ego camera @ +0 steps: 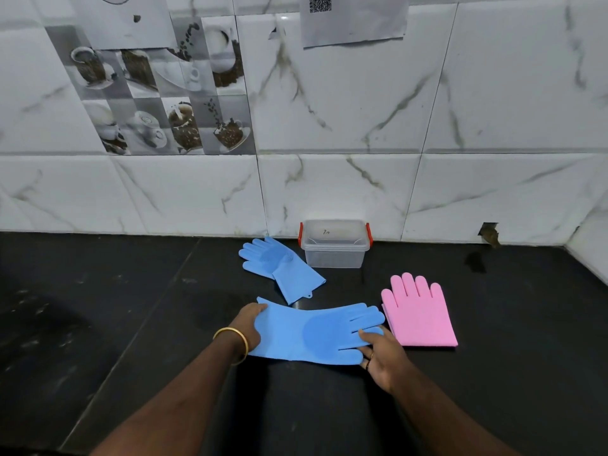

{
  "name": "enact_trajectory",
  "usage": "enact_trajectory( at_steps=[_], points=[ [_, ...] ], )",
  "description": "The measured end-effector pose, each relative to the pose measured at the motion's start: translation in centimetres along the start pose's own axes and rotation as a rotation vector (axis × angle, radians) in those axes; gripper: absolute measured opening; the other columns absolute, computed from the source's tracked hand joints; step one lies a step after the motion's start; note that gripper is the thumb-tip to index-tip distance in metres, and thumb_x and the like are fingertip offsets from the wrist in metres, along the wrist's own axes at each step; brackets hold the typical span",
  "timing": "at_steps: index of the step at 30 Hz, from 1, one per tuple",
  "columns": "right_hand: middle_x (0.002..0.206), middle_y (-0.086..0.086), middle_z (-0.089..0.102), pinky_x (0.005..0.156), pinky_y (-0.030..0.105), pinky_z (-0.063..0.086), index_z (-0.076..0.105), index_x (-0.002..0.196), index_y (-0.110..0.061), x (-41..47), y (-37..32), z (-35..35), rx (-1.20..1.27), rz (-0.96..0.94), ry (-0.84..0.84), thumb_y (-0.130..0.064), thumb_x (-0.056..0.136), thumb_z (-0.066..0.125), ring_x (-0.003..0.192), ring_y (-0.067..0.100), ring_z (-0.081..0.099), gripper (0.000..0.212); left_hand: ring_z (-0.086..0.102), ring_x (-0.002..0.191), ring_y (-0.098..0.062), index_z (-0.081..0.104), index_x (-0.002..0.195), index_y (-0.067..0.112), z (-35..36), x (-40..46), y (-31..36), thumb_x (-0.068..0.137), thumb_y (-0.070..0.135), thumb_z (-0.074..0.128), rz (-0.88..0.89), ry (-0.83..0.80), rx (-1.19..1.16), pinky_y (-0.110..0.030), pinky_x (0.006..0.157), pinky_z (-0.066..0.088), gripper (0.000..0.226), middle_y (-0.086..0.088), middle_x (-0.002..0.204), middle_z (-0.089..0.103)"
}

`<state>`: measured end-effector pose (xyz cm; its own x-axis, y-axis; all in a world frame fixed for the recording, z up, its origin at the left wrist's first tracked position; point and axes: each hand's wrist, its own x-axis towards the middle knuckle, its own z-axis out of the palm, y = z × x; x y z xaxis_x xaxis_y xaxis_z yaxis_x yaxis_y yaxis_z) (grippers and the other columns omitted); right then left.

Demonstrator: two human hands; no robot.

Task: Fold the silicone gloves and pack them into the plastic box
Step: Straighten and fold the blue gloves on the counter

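A blue silicone glove [312, 334] lies flat across the black counter in front of me, cuff to the left, fingers to the right. My left hand [248, 325] grips its cuff edge. My right hand [381, 353] pinches its fingertips and thumb side. A second blue glove [279, 268] lies flat behind it, fingers pointing to the far left. A pink glove [418, 314], folded, lies to the right with fingers pointing away. The clear plastic box [335, 255] with red clips stands against the wall, its lid on.
The black counter [131, 324] runs to a white marble-tiled wall [362, 179] at the back and a side wall at the right. A small hole [490, 233] is in the wall base at the right, with a dark stain on the counter below it.
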<state>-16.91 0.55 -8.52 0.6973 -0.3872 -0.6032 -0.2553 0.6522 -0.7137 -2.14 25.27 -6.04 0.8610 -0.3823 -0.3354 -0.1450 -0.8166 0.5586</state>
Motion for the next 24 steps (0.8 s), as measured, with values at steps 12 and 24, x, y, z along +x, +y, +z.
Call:
enact_trajectory(
  at_steps=[12, 24],
  points=[
    [0.120, 0.015, 0.066, 0.093, 0.049, 0.057, 0.058, 0.126, -0.004, 1.4, 0.0, -0.6, -0.365, -0.234, 0.355, 0.002, 0.083, 0.073, 0.105, 0.030, 0.067, 0.046, 0.044, 0.130, -0.028, 0.057, 0.127, 0.028, 1.1, 2.5, -1.5, 0.079, 0.022, 0.073, -0.089, -0.021, 0.071, -0.033, 0.110, 0.038, 0.051, -0.004, 0.143, 0.036],
    [0.104, 0.006, 0.070, 0.090, 0.045, 0.056, 0.065, 0.113, -0.010, 1.6, 0.2, 1.7, -0.871, -0.451, 0.650, -0.024, 0.086, 0.071, 0.096, 0.023, 0.065, 0.031, 0.004, 0.148, -0.033, 0.065, 0.121, 0.026, -1.3, 7.8, 2.0, 0.086, 0.012, 0.057, 0.440, 0.014, 0.876, -0.052, 0.115, 0.017, 0.039, -0.001, 0.162, 0.014]
  ],
)
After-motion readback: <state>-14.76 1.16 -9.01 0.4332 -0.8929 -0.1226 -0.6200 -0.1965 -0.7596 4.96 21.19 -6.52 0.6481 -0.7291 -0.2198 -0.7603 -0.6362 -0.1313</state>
